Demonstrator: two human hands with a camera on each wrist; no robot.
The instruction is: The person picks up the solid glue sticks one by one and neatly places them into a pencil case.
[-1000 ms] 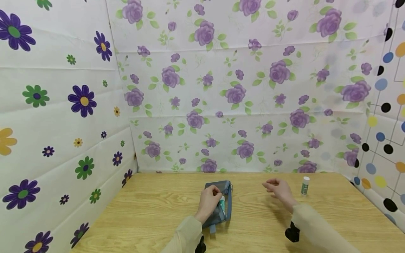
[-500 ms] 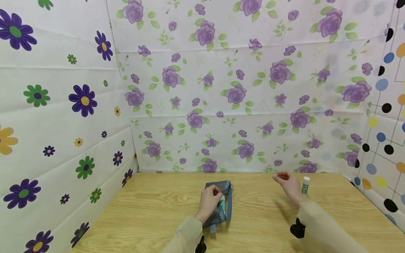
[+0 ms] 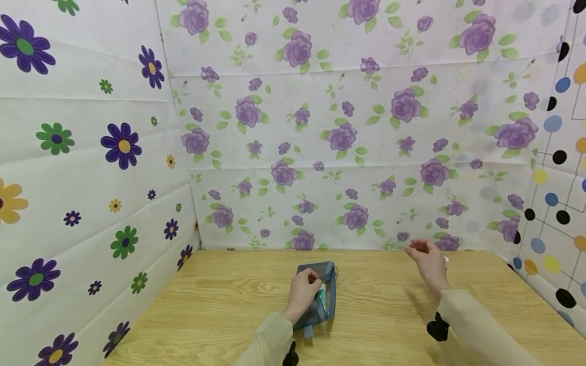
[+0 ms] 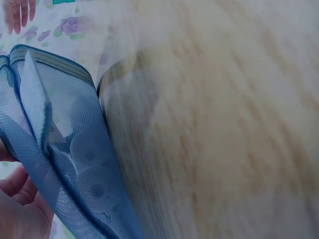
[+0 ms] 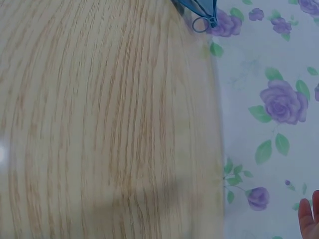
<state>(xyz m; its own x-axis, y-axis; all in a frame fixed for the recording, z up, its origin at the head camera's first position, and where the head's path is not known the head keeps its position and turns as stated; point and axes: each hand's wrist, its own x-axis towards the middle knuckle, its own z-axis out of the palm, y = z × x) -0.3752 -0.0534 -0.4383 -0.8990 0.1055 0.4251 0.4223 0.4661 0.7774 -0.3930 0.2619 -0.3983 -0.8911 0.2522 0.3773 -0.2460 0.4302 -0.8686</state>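
Note:
A blue mesh zipper pouch stands mid-table, its top gaping. My left hand grips its edge; the left wrist view shows thumb and fingers at the side of the mesh. Inside lies a teal-and-white tube. Over the right half of the table my right hand hovers with loosely bent fingers and nothing in them. Just behind it is a glue stick, mostly hidden, only its white cap and a sliver of body showing. Two right fingertips enter the right wrist view's corner.
The wooden table meets a back wall sheet printed with purple roses. Patterned sheets also close off the left and right sides. A small ring hangs from the pouch's end in the right wrist view.
My right hand has moved right and away from me, and now covers most of the glue stick. The left hand and the pouch have stayed where they were.

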